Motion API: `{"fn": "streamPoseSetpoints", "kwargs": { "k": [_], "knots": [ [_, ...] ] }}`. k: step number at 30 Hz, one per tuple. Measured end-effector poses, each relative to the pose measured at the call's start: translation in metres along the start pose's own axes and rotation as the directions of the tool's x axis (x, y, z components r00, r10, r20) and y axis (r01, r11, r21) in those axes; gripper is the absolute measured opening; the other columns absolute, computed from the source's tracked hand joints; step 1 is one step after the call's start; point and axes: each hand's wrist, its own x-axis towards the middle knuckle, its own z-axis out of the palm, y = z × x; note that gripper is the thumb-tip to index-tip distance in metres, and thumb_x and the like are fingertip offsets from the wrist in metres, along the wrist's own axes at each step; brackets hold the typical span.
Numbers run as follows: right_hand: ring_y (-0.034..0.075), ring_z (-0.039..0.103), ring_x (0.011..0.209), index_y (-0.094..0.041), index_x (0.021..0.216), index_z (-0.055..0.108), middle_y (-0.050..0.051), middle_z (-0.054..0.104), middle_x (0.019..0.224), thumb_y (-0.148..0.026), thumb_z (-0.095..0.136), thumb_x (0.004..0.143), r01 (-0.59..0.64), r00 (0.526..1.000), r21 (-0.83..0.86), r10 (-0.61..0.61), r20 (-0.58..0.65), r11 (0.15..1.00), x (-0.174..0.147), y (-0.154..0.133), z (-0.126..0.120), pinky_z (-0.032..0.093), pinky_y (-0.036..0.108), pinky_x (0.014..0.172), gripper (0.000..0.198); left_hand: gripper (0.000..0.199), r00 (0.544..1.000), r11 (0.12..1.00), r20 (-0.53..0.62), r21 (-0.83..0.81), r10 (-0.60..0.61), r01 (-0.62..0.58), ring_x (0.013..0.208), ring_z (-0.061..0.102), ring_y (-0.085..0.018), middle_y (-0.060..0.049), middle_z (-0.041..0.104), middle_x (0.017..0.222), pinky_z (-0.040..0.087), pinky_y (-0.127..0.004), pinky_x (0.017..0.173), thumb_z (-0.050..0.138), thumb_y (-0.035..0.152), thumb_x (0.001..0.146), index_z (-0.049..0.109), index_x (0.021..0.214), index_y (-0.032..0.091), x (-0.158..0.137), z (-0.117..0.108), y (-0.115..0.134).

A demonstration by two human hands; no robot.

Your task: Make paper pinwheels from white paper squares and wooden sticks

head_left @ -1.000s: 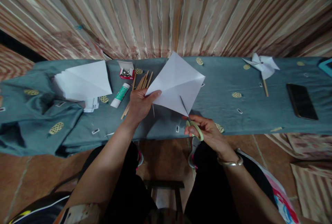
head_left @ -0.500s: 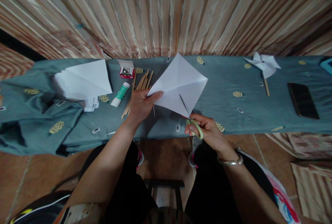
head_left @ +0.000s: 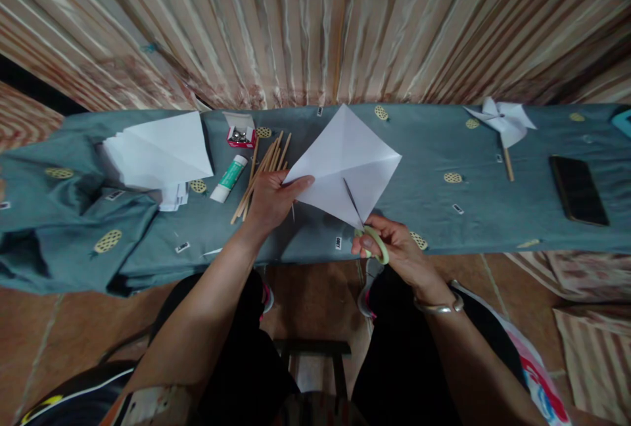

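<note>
My left hand pinches the left corner of a white square of paper, thumb on top. The paper is creased and held turned like a diamond above the cloth. In my right hand is a pair of scissors with pale green handles, fingers through the loops. One dark blade lies over the paper's face, pointing from the near corner toward the middle; the other blade is hidden beneath the sheet. Wooden sticks lie in a loose bundle just beyond my left hand.
Left on the cloth-covered table are a paper stack, a glue stick and an open red box of small metal pieces. A paper pinwheel and a phone lie right. A curtain hangs behind.
The paper has shifted slightly right, with both hands and the scissors moving a little along with it. Both grips stay the same.
</note>
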Motion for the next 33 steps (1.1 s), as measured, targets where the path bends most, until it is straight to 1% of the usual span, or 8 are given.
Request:
{"fn": "streamPoseSetpoints", "kwargs": {
  "k": [3, 6, 13, 17, 23, 28, 33],
  "knots": [
    [0.012, 0.059, 0.056, -0.021, 0.076, 0.059, 0.0, 0.066, 0.064, -0.066, 0.071, 0.075, 0.004, 1.0, -0.014, -0.004, -0.013, 1.0, 0.0001, 0.0002, 0.0002, 0.05, 0.025, 0.055, 0.046, 0.027, 1.0, 1.0, 0.002, 0.015, 0.024, -0.024, 0.057, 0.055, -0.013, 0.001, 0.06, 0.058, 0.044, -0.024, 0.054, 0.078, 0.041, 0.069, 0.071, 0.063, 0.016, -0.0006, 0.0007, 0.0006],
    [0.011, 0.059, 0.056, -0.021, 0.074, 0.058, -0.001, 0.066, 0.065, -0.066, 0.073, 0.072, -0.009, 1.0, -0.002, 0.009, -0.028, 1.0, 0.0004, 0.0017, 0.0009, 0.051, 0.024, 0.055, 0.047, 0.029, 1.0, 1.0, 0.009, -0.009, 0.024, -0.024, 0.062, 0.058, -0.015, 0.0, 0.063, 0.062, 0.046, -0.024, 0.056, 0.079, 0.044, 0.069, 0.073, 0.068, 0.015, -0.0008, 0.0011, 0.0003],
    [0.009, 0.057, 0.052, -0.02, 0.077, 0.062, -0.002, 0.065, 0.063, -0.065, 0.078, 0.067, -0.046, 0.997, 0.071, 0.05, -0.058, 0.996, 0.0008, 0.0048, 0.0025, 0.051, 0.022, 0.053, 0.048, 0.026, 1.0, 1.0, 0.004, 0.01, 0.028, -0.028, 0.059, 0.056, -0.014, 0.0, 0.063, 0.06, 0.044, -0.024, 0.054, 0.077, 0.04, 0.07, 0.074, 0.066, 0.015, -0.0011, 0.0007, 0.0011],
    [0.009, 0.057, 0.052, -0.021, 0.075, 0.062, -0.002, 0.065, 0.062, -0.062, 0.078, 0.068, -0.053, 0.997, 0.073, 0.057, -0.053, 0.996, 0.0005, 0.0027, 0.0028, 0.052, 0.023, 0.055, 0.045, 0.025, 1.0, 1.0, 0.011, 0.017, 0.025, -0.025, 0.06, 0.057, -0.014, 0.0, 0.064, 0.061, 0.043, -0.024, 0.055, 0.077, 0.04, 0.07, 0.074, 0.066, 0.015, -0.0019, 0.0009, 0.0018],
    [0.009, 0.056, 0.052, -0.02, 0.076, 0.064, -0.002, 0.065, 0.063, -0.061, 0.077, 0.071, -0.028, 0.999, 0.05, 0.03, -0.045, 0.998, 0.0004, 0.0026, 0.0022, 0.051, 0.023, 0.054, 0.043, 0.029, 0.999, 0.999, 0.0, 0.017, -0.033, 0.033, 0.059, 0.056, -0.014, 0.001, 0.064, 0.061, 0.042, -0.024, 0.055, 0.078, 0.043, 0.069, 0.074, 0.069, 0.015, -0.0027, 0.0015, 0.0023],
    [0.009, 0.057, 0.054, -0.02, 0.078, 0.064, -0.002, 0.065, 0.064, -0.057, 0.08, 0.07, -0.031, 0.998, 0.08, 0.035, -0.053, 0.996, -0.0001, 0.0053, 0.0021, 0.049, 0.021, 0.053, 0.041, 0.029, 1.0, 1.0, 0.005, 0.01, -0.024, 0.024, 0.058, 0.056, -0.014, 0.001, 0.063, 0.06, 0.041, -0.024, 0.054, 0.078, 0.044, 0.069, 0.074, 0.068, 0.014, -0.0028, 0.0014, 0.0021],
    [0.01, 0.057, 0.055, -0.02, 0.076, 0.063, -0.002, 0.065, 0.065, -0.058, 0.079, 0.07, -0.047, 0.998, 0.063, 0.049, -0.038, 0.997, 0.0, 0.0036, 0.0024, 0.05, 0.023, 0.055, 0.042, 0.029, 1.0, 0.999, 0.013, 0.036, -0.006, 0.005, 0.057, 0.054, -0.013, 0.0, 0.062, 0.059, 0.041, -0.024, 0.053, 0.078, 0.043, 0.069, 0.073, 0.066, 0.015, -0.0031, 0.0007, 0.0]
  ]
}}
